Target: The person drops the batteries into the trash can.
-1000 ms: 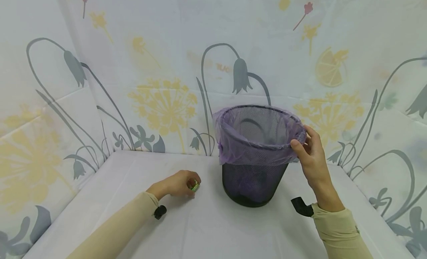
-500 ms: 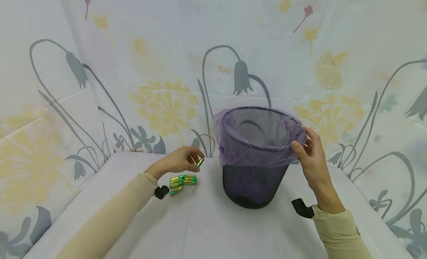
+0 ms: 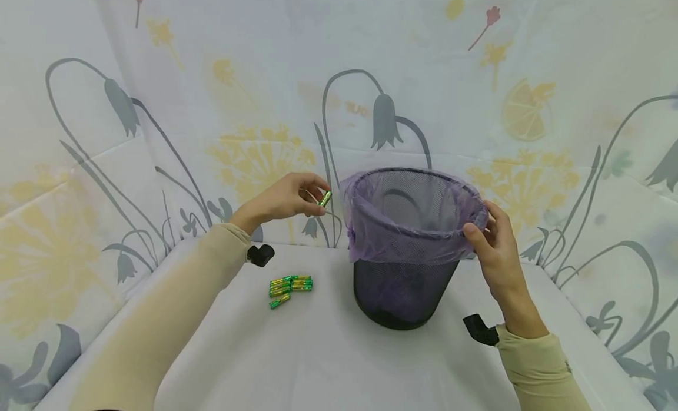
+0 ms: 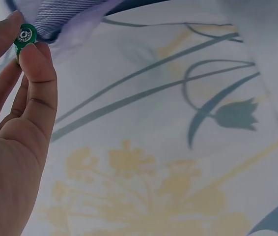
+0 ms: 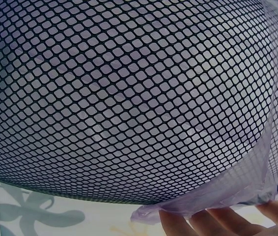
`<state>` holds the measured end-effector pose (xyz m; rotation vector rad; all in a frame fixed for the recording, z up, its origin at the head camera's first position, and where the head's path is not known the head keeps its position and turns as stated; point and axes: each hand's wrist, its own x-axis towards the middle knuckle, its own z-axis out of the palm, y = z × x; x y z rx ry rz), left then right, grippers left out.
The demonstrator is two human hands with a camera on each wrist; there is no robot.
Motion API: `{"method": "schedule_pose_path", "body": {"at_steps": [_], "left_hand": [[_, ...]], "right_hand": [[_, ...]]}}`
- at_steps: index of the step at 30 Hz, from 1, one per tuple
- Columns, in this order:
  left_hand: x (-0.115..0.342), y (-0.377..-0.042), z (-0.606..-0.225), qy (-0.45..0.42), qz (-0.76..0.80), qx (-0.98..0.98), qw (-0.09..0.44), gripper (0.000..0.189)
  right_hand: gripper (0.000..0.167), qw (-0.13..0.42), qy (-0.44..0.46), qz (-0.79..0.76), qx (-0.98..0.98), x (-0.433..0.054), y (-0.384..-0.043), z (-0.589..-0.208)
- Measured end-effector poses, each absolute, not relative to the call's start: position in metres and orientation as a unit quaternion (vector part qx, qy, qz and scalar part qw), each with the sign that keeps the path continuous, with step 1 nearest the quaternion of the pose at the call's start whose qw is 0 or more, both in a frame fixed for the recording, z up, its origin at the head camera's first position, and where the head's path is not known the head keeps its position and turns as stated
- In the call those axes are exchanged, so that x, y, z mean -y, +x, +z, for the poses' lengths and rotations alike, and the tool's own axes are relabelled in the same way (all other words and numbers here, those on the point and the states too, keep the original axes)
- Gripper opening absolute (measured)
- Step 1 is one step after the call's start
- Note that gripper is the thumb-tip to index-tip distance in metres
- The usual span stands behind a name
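Observation:
Pinched between the fingertips and thumb of my left hand [image 3: 293, 197] is a green and gold battery [image 3: 325, 199]. It is held in the air just left of the wastebasket's rim; its round end [image 4: 25, 35] faces the left wrist camera. The black mesh wastebasket [image 3: 405, 293] is lined with a purple bag [image 3: 402, 246] folded over its rim. My right hand [image 3: 497, 246] grips the rim and bag at the right side, thumb in front. On the table, several more batteries [image 3: 290, 285] lie in a small group left of the wastebasket, one slightly apart at the front.
The white-covered table [image 3: 318, 364] runs back to a patterned curtain [image 3: 265, 75] with grey flowers and yellow blossoms. The curtain stands close behind the wastebasket and also hangs along both sides.
My left hand has lifted one battery from the group on the table and carried it up and slightly right to rim height. My right hand keeps its grip on the rim.

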<state>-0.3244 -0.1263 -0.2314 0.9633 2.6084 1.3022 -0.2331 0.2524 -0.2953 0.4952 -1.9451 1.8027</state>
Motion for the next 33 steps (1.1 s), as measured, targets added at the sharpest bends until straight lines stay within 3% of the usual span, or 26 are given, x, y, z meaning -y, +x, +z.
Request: {"method": "schedule_pose_path", "body": {"at_steps": [14, 26, 33], "left_hand": [[0.077, -0.328, -0.176, 0.338, 0.427, -0.839, 0.016, 0.041], [0.03, -0.333, -0.18, 0.366, 0.464, -0.806, 0.042, 0.043], [0.005, -0.338, -0.191, 0.365, 0.401, -0.839, 0.052, 0.043]], "right_hand": [[0.061, 0.22, 0.171, 0.651, 0.706, -0.255, -0.232, -0.293], [0.061, 0.216, 0.179, 0.653, 0.704, -0.252, -0.234, -0.294], [0.062, 0.212, 0.177, 0.657, 0.701, -0.251, -0.234, -0.294]]}}
